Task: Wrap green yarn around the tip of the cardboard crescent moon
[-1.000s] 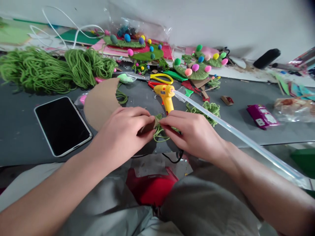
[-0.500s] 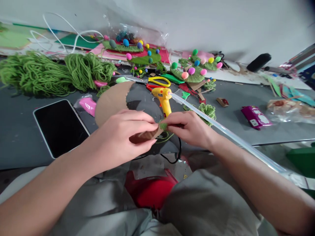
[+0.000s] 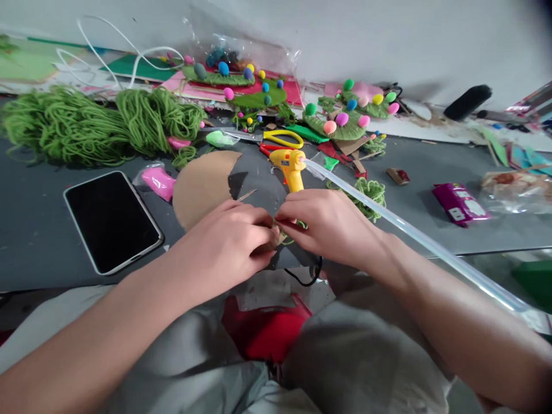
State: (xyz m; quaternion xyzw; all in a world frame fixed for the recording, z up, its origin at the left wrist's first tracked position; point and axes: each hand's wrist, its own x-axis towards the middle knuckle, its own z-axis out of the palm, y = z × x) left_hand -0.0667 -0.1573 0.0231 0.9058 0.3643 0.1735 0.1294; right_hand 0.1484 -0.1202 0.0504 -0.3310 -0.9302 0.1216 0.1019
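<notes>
Cardbd pc [image 3: 281, 235]: tan, mostly hidden, green yarn [image 3: 287, 241] beside; L hand [image 3: 230, 238] pinching it, R hand [image 3: 330, 224] pinched at edge.

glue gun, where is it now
In the head view, the yellow glue gun lies on the table, just beyond the right hand, beside the yellow-handled scissors.

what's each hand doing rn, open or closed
Left hand: closed, contents mostly hidden.
Right hand: fingertips pinched closed beside green yarn; can't tell exactly what they hold.

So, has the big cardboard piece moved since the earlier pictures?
Yes: the big cardboard piece lies farther right, closer to the yellow glue gun, uncovering more of the pink packet.
</notes>
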